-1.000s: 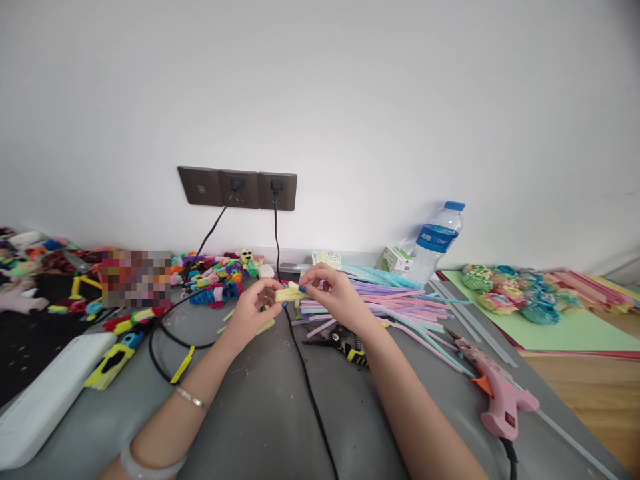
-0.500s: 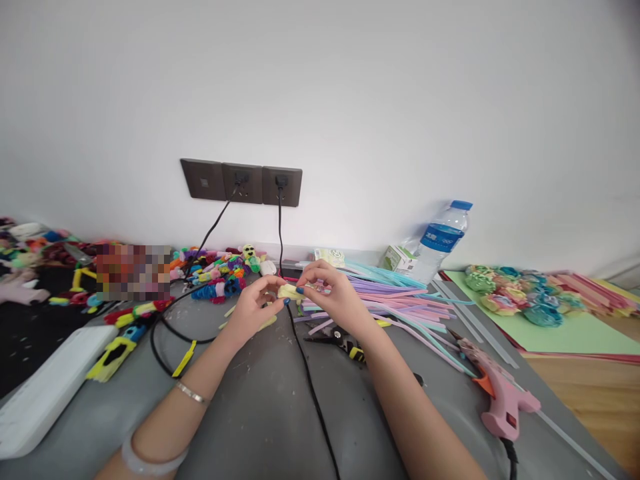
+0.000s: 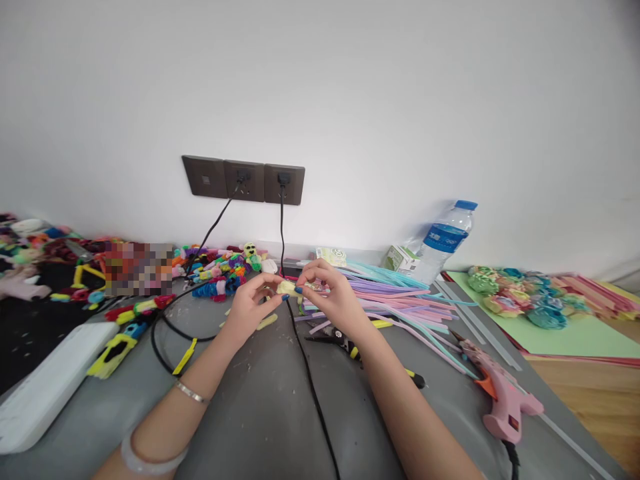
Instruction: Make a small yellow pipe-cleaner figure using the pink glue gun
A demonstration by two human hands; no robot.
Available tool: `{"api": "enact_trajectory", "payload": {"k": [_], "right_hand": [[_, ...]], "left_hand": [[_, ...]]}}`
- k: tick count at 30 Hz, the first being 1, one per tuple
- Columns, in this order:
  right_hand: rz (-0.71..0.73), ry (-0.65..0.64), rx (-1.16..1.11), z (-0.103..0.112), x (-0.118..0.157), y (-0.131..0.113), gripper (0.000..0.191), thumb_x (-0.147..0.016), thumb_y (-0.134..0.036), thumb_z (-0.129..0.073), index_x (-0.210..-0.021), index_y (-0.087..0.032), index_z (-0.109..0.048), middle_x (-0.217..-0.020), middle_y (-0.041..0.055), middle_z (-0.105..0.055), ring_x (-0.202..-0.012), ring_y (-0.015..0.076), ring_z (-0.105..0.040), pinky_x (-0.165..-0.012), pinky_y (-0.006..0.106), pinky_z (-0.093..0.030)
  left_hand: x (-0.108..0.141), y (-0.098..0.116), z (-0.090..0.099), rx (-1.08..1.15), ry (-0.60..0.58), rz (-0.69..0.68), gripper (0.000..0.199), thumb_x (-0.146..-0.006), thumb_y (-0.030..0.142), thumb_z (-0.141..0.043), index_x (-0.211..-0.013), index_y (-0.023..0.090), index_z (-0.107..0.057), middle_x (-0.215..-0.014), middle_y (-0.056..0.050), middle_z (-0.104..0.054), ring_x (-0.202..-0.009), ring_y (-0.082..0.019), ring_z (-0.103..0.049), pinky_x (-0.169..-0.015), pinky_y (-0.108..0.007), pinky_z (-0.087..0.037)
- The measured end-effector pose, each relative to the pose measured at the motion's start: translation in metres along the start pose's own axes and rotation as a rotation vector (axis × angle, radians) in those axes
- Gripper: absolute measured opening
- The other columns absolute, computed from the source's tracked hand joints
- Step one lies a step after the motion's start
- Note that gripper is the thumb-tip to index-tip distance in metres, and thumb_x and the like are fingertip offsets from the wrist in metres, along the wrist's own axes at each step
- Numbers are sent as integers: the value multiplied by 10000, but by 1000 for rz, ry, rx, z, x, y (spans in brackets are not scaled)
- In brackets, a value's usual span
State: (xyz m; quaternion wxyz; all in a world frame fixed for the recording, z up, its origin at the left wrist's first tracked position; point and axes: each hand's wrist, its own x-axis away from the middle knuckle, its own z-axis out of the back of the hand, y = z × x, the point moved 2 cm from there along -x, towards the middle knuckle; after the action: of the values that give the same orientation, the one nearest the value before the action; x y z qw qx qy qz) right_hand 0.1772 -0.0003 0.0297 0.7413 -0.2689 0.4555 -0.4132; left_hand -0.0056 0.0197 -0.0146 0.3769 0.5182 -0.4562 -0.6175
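Observation:
Between my two hands is a small pale-yellow fuzzy piece (image 3: 287, 288), which looks like bent pipe cleaner. My left hand (image 3: 256, 303) pinches its left side between thumb and fingers. From the right, my right hand (image 3: 331, 293) grips the other end with thumb and forefinger. Short pale-yellow pipe cleaner pieces (image 3: 267, 322) lie on the grey table (image 3: 260, 400) under my left hand. Black-and-yellow pliers (image 3: 340, 339) rest below my right hand, partly covered by my forearm. A spread of pastel pipe cleaners (image 3: 400, 300) lies right of and behind my right hand.
A pink glue gun (image 3: 503, 393) lies at the right, near clear glue sticks (image 3: 465, 317). Behind stand a water bottle (image 3: 445, 240) and a small box (image 3: 401, 260). Black cables (image 3: 307, 373) cross the table. Colourful pipe cleaner figures (image 3: 220, 267) and a white case (image 3: 55, 387) are left.
Both hands stay in nearly the same place, still on the yellow piece, which has turned slightly and sits a little lower. The view has shifted slightly, showing more of the pliers' handle.

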Motion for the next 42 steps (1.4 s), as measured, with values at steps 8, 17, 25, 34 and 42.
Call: {"api": "enact_trajectory", "payload": {"k": [8,17,25,34,42], "right_hand": [[18,-22,4,0,1,2,97,-863,-151,-552,-835,-205,-628,-940,50,-550,-851,185,-534,-751,307,-421],[109,39,3,-5,4,6,107,-894,-160,-553,-852,-214,-635,-942,55,-537,-891,196,-553,-786,325,-443],[236,119,157,-10,8,8,118,-927,-173,-531,-882,-228,-626,-988,76,-554,-974,223,-559,-872,382,-445],[278,159,230,-12,9,10,116,-939,-182,-535,-885,-235,-623,-973,70,-557,-957,218,-565,-853,378,-448],[303,178,192,-17,10,7,73,-927,-186,-562,-880,-229,-599,-971,73,-572,-950,219,-568,-838,374,-444]], "left_hand": [[1,-1,1,14,4,-22,195,-675,242,-748,-854,190,-692,-856,-50,-685,-770,-178,-643,-689,-280,-542],[0,1,1,39,-10,-86,158,-730,276,-721,-869,202,-703,-897,-65,-668,-808,-190,-647,-683,-287,-554],[0,-1,1,46,7,-99,160,-732,281,-723,-871,203,-711,-880,-61,-662,-800,-187,-642,-633,-266,-551],[1,1,-3,86,-30,-87,207,-720,261,-744,-904,206,-666,-921,-55,-649,-849,-185,-646,-708,-278,-557],[1,3,-3,62,-21,-89,194,-761,333,-718,-875,205,-628,-908,-55,-631,-833,-187,-644,-711,-280,-547]]}}
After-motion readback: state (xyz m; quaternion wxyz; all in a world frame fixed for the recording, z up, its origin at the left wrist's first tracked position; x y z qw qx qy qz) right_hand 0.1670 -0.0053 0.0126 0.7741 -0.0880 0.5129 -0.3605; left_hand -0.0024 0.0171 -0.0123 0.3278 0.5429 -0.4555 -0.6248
